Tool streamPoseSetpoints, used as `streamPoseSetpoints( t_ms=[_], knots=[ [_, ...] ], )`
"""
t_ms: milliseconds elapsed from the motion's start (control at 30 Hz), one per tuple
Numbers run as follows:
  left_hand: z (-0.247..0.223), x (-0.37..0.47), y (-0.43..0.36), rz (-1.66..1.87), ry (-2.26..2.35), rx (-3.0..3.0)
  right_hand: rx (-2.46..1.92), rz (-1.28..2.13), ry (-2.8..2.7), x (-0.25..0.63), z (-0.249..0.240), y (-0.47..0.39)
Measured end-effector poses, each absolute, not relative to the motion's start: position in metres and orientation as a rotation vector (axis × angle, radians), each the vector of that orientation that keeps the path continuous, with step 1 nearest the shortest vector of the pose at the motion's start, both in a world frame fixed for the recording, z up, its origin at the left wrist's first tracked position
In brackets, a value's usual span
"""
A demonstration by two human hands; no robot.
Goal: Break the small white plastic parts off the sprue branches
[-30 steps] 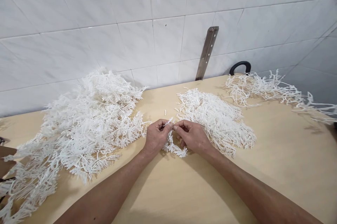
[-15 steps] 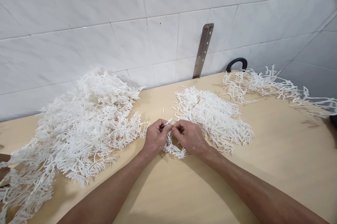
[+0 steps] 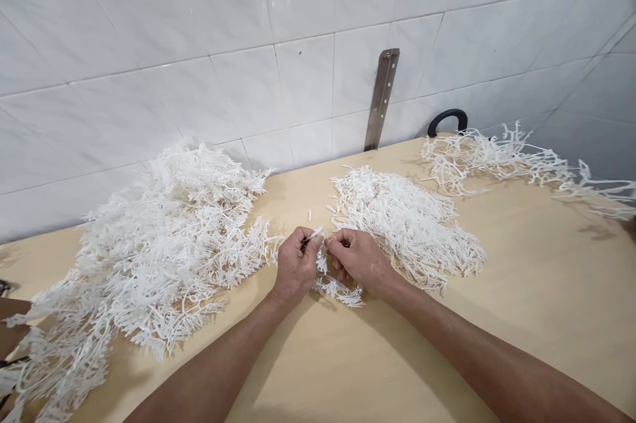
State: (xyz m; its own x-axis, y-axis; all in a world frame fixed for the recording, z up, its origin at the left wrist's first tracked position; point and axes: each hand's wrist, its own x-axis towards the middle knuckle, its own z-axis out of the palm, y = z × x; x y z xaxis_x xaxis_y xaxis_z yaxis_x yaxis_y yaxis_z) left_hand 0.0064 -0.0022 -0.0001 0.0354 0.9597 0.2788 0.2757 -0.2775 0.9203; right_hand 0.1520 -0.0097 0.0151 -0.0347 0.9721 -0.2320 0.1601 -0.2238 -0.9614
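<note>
My left hand (image 3: 297, 265) is closed, pinching a white branched plastic strand (image 3: 340, 290) between thumb and fingers. One tip of it sticks up above the thumb, and the rest hangs below between the hands toward the table. My right hand (image 3: 358, 257) is closed in a pinch just to the right, its fingertips almost touching the left ones; what lies between them is too small to make out. A big tangled heap of similar white strands (image 3: 163, 257) spreads to the left. Behind my right hand lies a pile of short, thin white pieces (image 3: 397, 217).
Barer white branching stems (image 3: 501, 161) lie at the back right, in front of a black curved handle (image 3: 447, 119). One small white piece (image 3: 309, 216) rests on the wooden tabletop (image 3: 536, 297) beyond my hands. A metal bracket (image 3: 382, 98) stands against the tiled wall (image 3: 308, 78).
The view has shifted slightly. Both hands keep their pinch close together, with a little more gap between the fingertips. The strand's hanging end has swung a bit to the right.
</note>
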Motion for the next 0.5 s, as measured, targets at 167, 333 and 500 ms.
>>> streamPoseSetpoints(
  t_ms=[167,333,500],
  knots=[
    [0.001,0.007,0.001,1.264,1.268,1.443,-1.351,1.339,-1.274,0.152,0.008,-0.010],
    [0.000,0.006,0.006,1.197,1.316,1.366,-1.264,0.941,-1.490,0.149,-0.007,-0.013],
    [-0.003,0.005,0.009,1.183,1.311,1.414,-1.073,0.333,-1.752,0.148,-0.009,-0.014]
  ],
)
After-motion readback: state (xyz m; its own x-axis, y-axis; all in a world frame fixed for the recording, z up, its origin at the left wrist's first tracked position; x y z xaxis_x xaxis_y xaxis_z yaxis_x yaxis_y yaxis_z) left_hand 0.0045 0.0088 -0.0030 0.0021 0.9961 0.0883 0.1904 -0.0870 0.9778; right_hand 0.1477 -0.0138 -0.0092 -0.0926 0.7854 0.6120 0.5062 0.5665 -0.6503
